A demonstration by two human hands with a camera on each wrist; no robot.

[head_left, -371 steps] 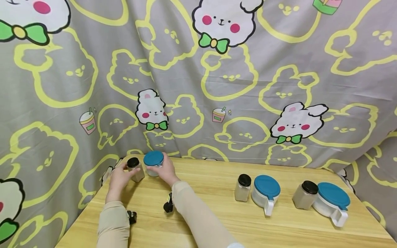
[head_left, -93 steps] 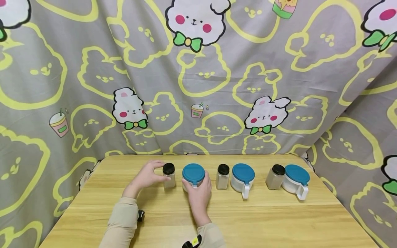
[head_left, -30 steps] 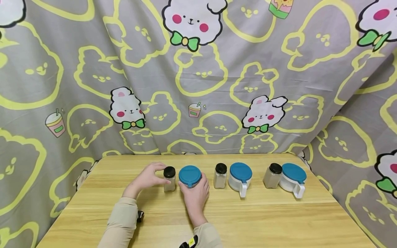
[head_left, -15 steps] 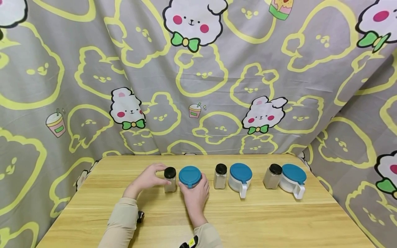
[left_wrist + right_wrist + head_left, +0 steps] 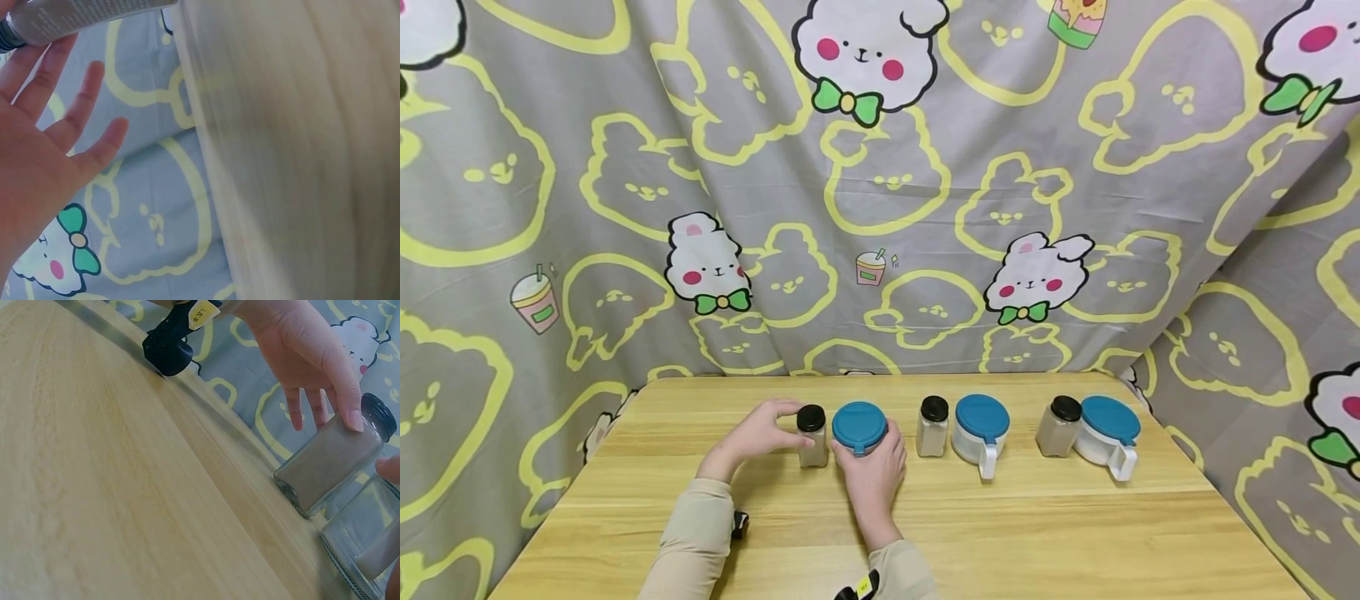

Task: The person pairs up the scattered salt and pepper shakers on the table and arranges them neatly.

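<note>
In the head view my left hand (image 5: 760,433) pinches a small square spice jar (image 5: 812,450) with a black cap, thumb in front and fingers behind. The right wrist view shows this spice jar (image 5: 337,462) standing on the table, the thumb near its cap. My right hand (image 5: 874,479) grips a round clear container with a blue lid (image 5: 859,423), just right of the spice jar; the lid's tab points toward the hand. Most of its body is hidden, but its glass base (image 5: 340,562) shows at the right wrist view's edge. A narrow gap separates the two.
To the right stand a second spice jar (image 5: 932,429) and blue-lidded container (image 5: 981,429), its white handle facing me. Farther right are another spice jar (image 5: 1058,429) and handled container (image 5: 1107,429), touching or nearly so. A patterned curtain (image 5: 895,208) hangs behind the wooden table (image 5: 1037,533).
Since the earliest frame, both hands have brought the spice jar and blue-lidded container from the far left corner rightward, beside the other pairs. Lately the spice jar has shifted slightly toward me.
</note>
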